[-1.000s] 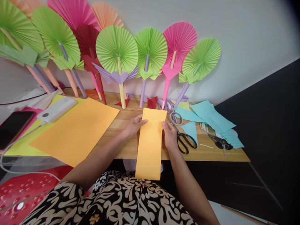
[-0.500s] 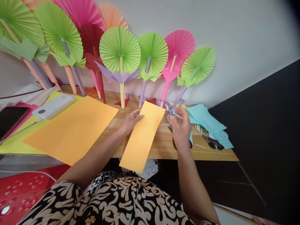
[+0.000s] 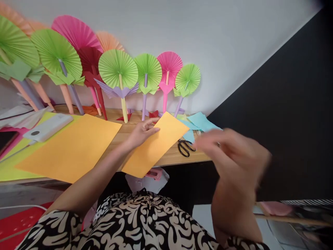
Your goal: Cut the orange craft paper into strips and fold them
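Observation:
My left hand (image 3: 142, 133) grips a yellow-orange paper strip (image 3: 161, 142) by its left edge, thumb on top and some fingers behind it. The strip is tilted over the front edge of the wooden table (image 3: 169, 160). My right hand (image 3: 236, 152) is raised close to the camera, right of the strip and apart from it. Its fingers are drawn together and blurred by motion; whatever they may hold cannot be made out. Black-handled scissors (image 3: 185, 147) lie on the table between the strip and my right hand.
Folded paper fans in green (image 3: 118, 67), pink (image 3: 169, 64) and other colours lean along the wall. A large orange sheet (image 3: 70, 147) and a white power bank (image 3: 48, 127) lie at left. Light blue paper (image 3: 204, 122) lies at the back right.
My right hand has moved right and up toward the camera, away from the strip and the clear ring beside it. The strip now leans further right, and the view has shifted.

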